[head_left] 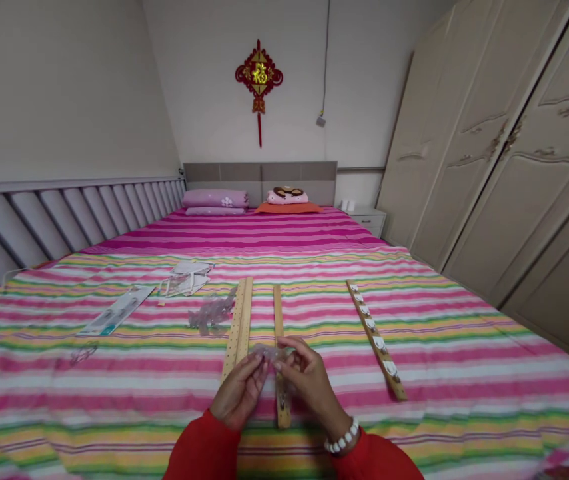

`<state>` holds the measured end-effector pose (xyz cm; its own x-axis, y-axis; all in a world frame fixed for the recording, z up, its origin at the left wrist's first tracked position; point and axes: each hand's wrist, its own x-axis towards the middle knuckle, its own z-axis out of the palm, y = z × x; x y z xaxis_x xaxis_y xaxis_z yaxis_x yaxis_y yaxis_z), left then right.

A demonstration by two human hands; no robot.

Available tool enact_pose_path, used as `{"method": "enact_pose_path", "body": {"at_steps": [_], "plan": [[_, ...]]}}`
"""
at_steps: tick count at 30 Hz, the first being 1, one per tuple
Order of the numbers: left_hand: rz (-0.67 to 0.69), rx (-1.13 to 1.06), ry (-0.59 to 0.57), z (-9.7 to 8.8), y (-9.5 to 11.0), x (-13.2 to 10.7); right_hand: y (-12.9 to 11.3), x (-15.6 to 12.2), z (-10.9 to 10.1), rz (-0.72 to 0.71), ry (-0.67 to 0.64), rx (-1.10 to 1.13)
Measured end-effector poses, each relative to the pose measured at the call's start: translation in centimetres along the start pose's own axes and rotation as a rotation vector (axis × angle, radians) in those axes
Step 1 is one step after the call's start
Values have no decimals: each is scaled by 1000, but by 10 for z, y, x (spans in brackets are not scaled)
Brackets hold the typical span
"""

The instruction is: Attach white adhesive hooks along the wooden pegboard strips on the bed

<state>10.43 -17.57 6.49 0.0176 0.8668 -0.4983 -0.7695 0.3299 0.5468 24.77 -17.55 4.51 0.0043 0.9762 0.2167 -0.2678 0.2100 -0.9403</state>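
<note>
My left hand [240, 392] pinches one side of a small clear plastic bag [266, 352]. The fingers of my right hand [304, 373], below a white beaded bracelet, grip its other side. What the bag contains is too small to make out. Beneath my hands lies a narrow wooden strip [278, 313], with something small and shiny near its front end. Just left of it, wooden strips with rows of holes [238, 327] lie side by side. A heap of crumpled clear plastic bags [212, 313] rests beside them.
A wooden strip with several white-backed metal pieces [370, 325] lies to the right. Farther left are a packaged strip [117, 311], white crumpled packaging [186, 277] and a small wiry item [83, 353]. A striped sheet [444, 373] covers the bed, with a rail [64, 213] along its left.
</note>
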Motion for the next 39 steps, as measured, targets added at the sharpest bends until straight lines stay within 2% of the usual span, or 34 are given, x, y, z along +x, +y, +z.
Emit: {"method": "enact_pose_path", "body": {"at_steps": [3, 8, 14, 18, 21, 24, 26, 30, 34, 36, 39], "plan": [[-47, 43, -40, 0, -8, -1, -2, 0, 0, -51, 27, -39], [-97, 151, -108, -4, -15, 0, 2, 5, -8, 113, 35, 27], [-83, 217, -168, 0, -16, 3, 6, 8, -13, 152, 63, 108], [-123, 164, -129, 4, -16, 5, 9, 4, -14, 160, 9, 181], [-112, 202, -173, 2, -19, 6, 14, 2, -15, 158, -38, 191], [-18, 305, -205, -1, -22, 8, 20, 3, -15, 170, 10, 149], [97, 413, -194, -2, -23, 9, 22, 3, -14, 169, 36, 111], [387, 703, -169, -1, -19, 7, 20, 0, -13, 146, -15, 55], [610, 901, -206, 2, -17, 3, 14, -1, -12, 158, -42, 88], [670, 983, -230, 3, -20, 2, 13, 0, -12, 169, -37, 89], [656, 1037, -265, 4, -23, 1, 16, 3, -11, 186, 1, 94]]}}
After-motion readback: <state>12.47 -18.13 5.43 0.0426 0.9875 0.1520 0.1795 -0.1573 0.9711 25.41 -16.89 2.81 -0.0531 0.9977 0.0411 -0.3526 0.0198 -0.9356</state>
